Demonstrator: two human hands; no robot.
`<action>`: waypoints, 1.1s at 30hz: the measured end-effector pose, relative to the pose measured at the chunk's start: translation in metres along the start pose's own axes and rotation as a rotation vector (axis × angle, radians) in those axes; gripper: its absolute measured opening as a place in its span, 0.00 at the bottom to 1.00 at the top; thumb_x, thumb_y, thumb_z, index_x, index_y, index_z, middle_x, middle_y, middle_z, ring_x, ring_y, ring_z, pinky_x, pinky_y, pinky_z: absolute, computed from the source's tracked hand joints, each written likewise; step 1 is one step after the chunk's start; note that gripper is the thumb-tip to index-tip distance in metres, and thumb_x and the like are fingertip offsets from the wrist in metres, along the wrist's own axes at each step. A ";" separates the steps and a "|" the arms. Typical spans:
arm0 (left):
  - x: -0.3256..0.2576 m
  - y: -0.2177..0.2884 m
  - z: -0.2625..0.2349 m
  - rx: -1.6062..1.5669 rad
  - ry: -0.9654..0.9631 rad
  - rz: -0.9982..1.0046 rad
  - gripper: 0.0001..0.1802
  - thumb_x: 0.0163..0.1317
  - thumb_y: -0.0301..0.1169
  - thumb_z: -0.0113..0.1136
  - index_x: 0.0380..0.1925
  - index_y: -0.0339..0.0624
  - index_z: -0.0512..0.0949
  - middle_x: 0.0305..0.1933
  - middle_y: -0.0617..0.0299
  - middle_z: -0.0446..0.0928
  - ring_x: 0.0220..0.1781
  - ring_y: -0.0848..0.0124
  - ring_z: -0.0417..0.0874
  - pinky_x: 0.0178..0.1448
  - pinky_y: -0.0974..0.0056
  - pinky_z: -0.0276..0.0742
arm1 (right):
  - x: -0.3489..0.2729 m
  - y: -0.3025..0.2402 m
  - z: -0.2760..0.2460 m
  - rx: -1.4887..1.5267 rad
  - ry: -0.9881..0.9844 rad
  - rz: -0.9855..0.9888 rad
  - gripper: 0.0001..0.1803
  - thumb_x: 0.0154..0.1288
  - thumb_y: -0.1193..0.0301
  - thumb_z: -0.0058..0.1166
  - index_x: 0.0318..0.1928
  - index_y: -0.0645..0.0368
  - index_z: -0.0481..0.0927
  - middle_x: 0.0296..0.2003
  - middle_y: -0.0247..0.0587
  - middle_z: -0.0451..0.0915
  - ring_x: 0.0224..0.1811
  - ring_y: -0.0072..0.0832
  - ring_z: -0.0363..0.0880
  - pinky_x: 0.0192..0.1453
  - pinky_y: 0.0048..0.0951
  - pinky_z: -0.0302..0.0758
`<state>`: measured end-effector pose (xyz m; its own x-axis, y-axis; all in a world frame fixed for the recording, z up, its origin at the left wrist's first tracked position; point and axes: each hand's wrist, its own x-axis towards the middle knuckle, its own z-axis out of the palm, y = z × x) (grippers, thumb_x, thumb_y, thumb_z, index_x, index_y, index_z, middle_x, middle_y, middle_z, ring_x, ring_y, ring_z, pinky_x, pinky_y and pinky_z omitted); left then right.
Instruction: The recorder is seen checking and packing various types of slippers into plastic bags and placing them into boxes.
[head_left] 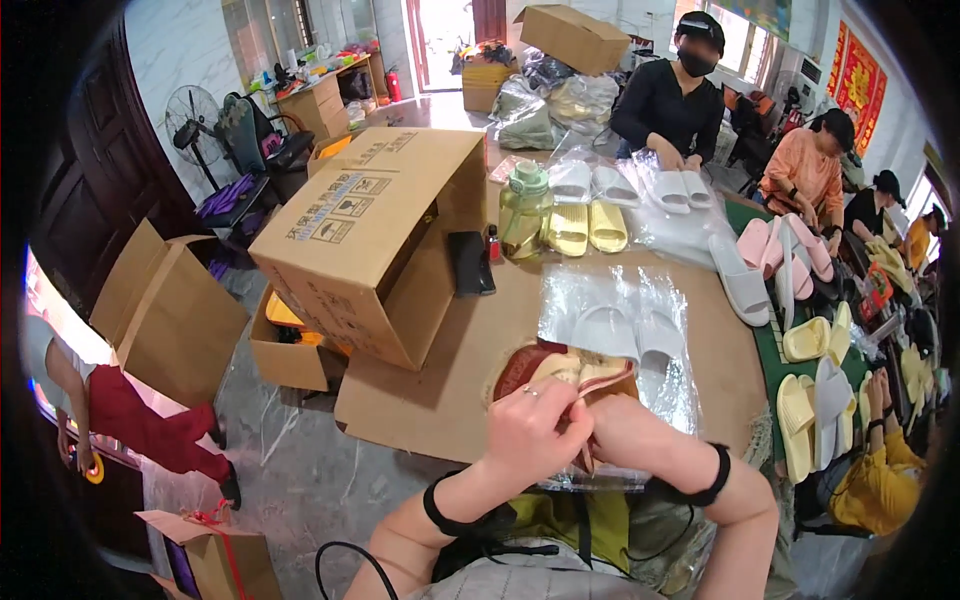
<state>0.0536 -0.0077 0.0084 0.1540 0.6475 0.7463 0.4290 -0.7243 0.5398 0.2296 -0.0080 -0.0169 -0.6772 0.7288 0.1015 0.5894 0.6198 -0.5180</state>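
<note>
Nearest me, my left hand [535,428] is closed on a red-and-tan piece [522,370]; my right hand [625,428] meets it, fingertips hidden, grip unclear. I'd pinch lightly, keeping creases out. The piece sits at the worktop's [425,400] near side, long axis seemingly left to right, front end uncertain. Just beyond: bagged grey slippers [605,328].

Glossy plastic bag [625,287], matt slippers [603,328]
The clear bag looks thin and crinkled, the grey slippers smooth; the cardboard box [350,235] is dull, the green bottle [522,212] shiny and translucent.
</note>
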 end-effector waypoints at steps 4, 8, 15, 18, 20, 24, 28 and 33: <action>0.003 0.005 -0.020 -0.031 -0.043 -0.108 0.04 0.51 0.23 0.63 0.25 0.42 0.76 0.25 0.60 0.76 0.26 0.60 0.81 0.30 0.61 0.77 | -0.015 -0.063 -0.041 -0.055 0.153 0.242 0.17 0.65 0.67 0.58 0.52 0.59 0.75 0.27 0.46 0.82 0.27 0.49 0.82 0.31 0.42 0.78; 0.009 0.006 -0.029 -0.011 0.010 -0.153 0.04 0.52 0.22 0.63 0.24 0.40 0.77 0.22 0.58 0.75 0.22 0.63 0.80 0.28 0.62 0.75 | -0.032 -0.100 -0.068 0.055 0.392 0.244 0.19 0.65 0.64 0.64 0.51 0.59 0.75 0.21 0.44 0.78 0.22 0.39 0.80 0.27 0.34 0.76; 0.007 -0.008 -0.039 -0.094 0.134 -0.317 0.03 0.56 0.22 0.63 0.26 0.36 0.78 0.21 0.59 0.75 0.21 0.72 0.76 0.27 0.68 0.71 | -0.077 -0.123 -0.077 0.979 0.343 -0.264 0.23 0.55 0.76 0.73 0.50 0.67 0.79 0.27 0.38 0.82 0.25 0.17 0.76 0.28 0.19 0.69; 0.003 -0.017 -0.040 -0.129 0.168 -0.343 0.04 0.58 0.22 0.63 0.26 0.35 0.77 0.21 0.61 0.74 0.22 0.76 0.75 0.29 0.70 0.71 | -0.065 -0.140 -0.090 1.032 0.199 -0.459 0.24 0.57 0.70 0.72 0.51 0.68 0.79 0.31 0.37 0.84 0.26 0.23 0.80 0.29 0.21 0.73; -0.005 -0.025 -0.049 -0.194 0.214 -0.480 0.05 0.59 0.22 0.62 0.26 0.34 0.76 0.21 0.65 0.72 0.23 0.80 0.73 0.29 0.71 0.69 | -0.043 -0.140 -0.084 1.152 -0.014 -0.624 0.26 0.63 0.62 0.70 0.54 0.67 0.78 0.33 0.32 0.84 0.26 0.26 0.82 0.29 0.21 0.75; -0.004 -0.025 -0.044 -0.290 0.251 -0.548 0.06 0.63 0.21 0.59 0.26 0.34 0.75 0.22 0.72 0.71 0.26 0.85 0.70 0.30 0.75 0.67 | -0.042 -0.157 -0.083 1.070 0.012 -0.772 0.24 0.64 0.63 0.68 0.53 0.66 0.79 0.26 0.32 0.79 0.22 0.26 0.76 0.24 0.27 0.70; 0.000 -0.033 -0.050 -0.402 0.277 -0.622 0.07 0.66 0.22 0.57 0.27 0.36 0.75 0.23 0.73 0.72 0.26 0.86 0.70 0.30 0.77 0.66 | -0.040 -0.163 -0.079 1.189 -0.052 -0.796 0.23 0.66 0.61 0.66 0.53 0.66 0.80 0.25 0.31 0.78 0.21 0.26 0.75 0.24 0.27 0.69; 0.008 -0.043 -0.044 -0.510 0.302 -0.603 0.07 0.69 0.25 0.59 0.30 0.38 0.75 0.27 0.74 0.73 0.26 0.86 0.71 0.30 0.78 0.67 | -0.039 -0.141 -0.079 0.986 -0.018 -0.734 0.20 0.70 0.63 0.61 0.54 0.64 0.81 0.24 0.31 0.80 0.20 0.28 0.77 0.24 0.29 0.70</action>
<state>-0.0028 0.0178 0.0082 -0.2482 0.9187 0.3073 -0.1043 -0.3407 0.9344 0.2075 -0.1005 0.1188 -0.7181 0.2911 0.6321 -0.5142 0.3902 -0.7638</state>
